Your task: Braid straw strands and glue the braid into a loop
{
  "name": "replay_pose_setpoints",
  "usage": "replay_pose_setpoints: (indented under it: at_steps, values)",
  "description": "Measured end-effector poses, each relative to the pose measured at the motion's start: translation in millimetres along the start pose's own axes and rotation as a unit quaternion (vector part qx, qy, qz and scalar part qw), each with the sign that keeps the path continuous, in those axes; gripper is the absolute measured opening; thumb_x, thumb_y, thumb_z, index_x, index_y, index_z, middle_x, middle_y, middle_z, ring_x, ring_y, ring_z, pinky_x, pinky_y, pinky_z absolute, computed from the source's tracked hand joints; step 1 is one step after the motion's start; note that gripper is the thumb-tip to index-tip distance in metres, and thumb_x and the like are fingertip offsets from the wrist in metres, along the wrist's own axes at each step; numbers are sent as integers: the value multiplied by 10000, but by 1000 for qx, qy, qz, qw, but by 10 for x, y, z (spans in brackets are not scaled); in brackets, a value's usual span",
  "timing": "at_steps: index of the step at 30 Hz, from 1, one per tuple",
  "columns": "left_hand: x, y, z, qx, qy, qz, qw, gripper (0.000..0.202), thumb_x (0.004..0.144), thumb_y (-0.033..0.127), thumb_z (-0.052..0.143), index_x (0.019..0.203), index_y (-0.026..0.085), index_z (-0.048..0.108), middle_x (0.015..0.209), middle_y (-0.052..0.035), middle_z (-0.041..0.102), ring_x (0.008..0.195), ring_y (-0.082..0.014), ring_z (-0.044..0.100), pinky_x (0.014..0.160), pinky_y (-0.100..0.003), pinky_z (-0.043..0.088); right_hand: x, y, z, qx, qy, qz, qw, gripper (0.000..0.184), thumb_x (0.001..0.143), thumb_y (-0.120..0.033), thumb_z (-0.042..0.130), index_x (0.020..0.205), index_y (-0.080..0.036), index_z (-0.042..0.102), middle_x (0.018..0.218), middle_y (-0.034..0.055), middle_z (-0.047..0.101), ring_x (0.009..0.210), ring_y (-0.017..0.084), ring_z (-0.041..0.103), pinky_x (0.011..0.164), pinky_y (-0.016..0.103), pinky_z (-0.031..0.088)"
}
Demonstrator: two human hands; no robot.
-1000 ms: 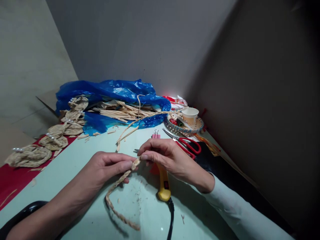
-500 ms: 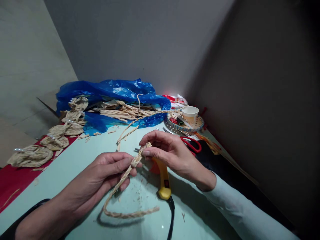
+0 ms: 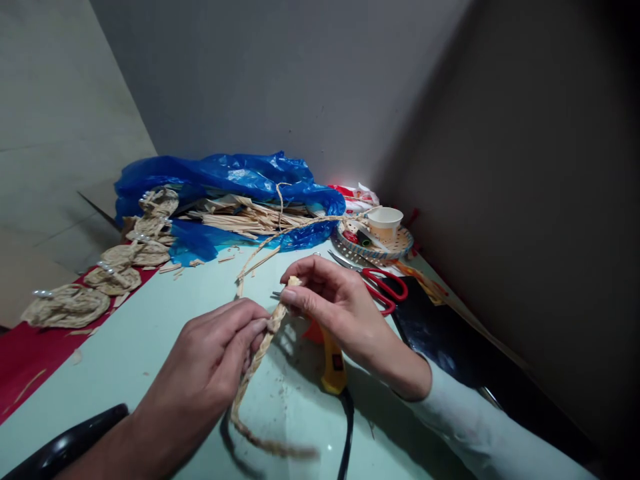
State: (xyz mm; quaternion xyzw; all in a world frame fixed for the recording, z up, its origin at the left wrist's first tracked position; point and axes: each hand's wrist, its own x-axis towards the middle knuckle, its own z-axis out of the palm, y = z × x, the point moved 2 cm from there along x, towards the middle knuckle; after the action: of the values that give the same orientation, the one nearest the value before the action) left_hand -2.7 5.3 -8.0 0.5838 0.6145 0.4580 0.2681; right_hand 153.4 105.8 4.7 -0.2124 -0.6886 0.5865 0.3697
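A braided straw cord (image 3: 253,369) hangs between my hands, its free tail curving down to the right over the table. My left hand (image 3: 227,343) pinches it a short way below the top end. Near that end, my right hand (image 3: 333,300) grips the cord between thumb and fingers, and a pale tip sticks out above the thumb. Behind and below my right hand lies a yellow glue gun (image 3: 333,370) with a black cable; its front is partly hidden by the hand.
Red-handled scissors (image 3: 387,287) lie right of my hand beside a black flat item (image 3: 440,333). Behind stand a woven basket (image 3: 360,252) with a paper cup (image 3: 385,227) and a blue plastic bag (image 3: 220,175) of straw strips. Coiled straw pieces (image 3: 70,307) line the left edge.
My left hand has turned over, its back now upward, and pinches the cord closer to the right hand. The cord's tail has swung lower. The view has shifted slightly.
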Motion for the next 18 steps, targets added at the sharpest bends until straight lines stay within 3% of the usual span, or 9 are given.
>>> replay_pose_setpoints:
  at_steps: [5, 11, 15, 18]
  values:
    - [-20, 67, -7, 3, 24, 3, 1000, 248, 934, 337, 583, 706, 253, 631, 667, 45, 583, 615, -146, 508, 571, -252, 367, 12, -6, 23, 65, -12, 3, 998, 88, 877, -218, 715, 922, -181, 650, 832, -21, 637, 740, 115, 602, 697, 240, 475]
    - [38, -46, 69, -134, -48, -137, 980, 337, 950, 477, 543, 715, 239, 580, 506, 75, 559, 390, -114, 514, 425, -228, 404, -17, -83, 43, 60, 23, -44, 997, 65, 869, -159, 719, 899, -189, 670, 858, -22, 650, 741, 103, 597, 698, 230, 488]
    - [52, -195, 127, -194, -40, -203, 959, 330, 916, 487, 568, 710, 229, 561, 485, 81, 528, 354, -105, 468, 367, -215, 386, -7, -241, -90, 55, 108, -107, 987, 66, 909, -175, 678, 936, -232, 659, 863, -16, 651, 749, 131, 629, 735, 277, 524]
    - [63, -235, 135, -190, -35, -214, 958, 318, 877, 500, 613, 744, 211, 622, 482, 71, 557, 336, -107, 500, 358, -211, 387, 43, -260, -237, 77, 118, -108, 984, 97, 915, -234, 690, 1003, -240, 651, 837, -20, 634, 745, 138, 620, 752, 296, 515]
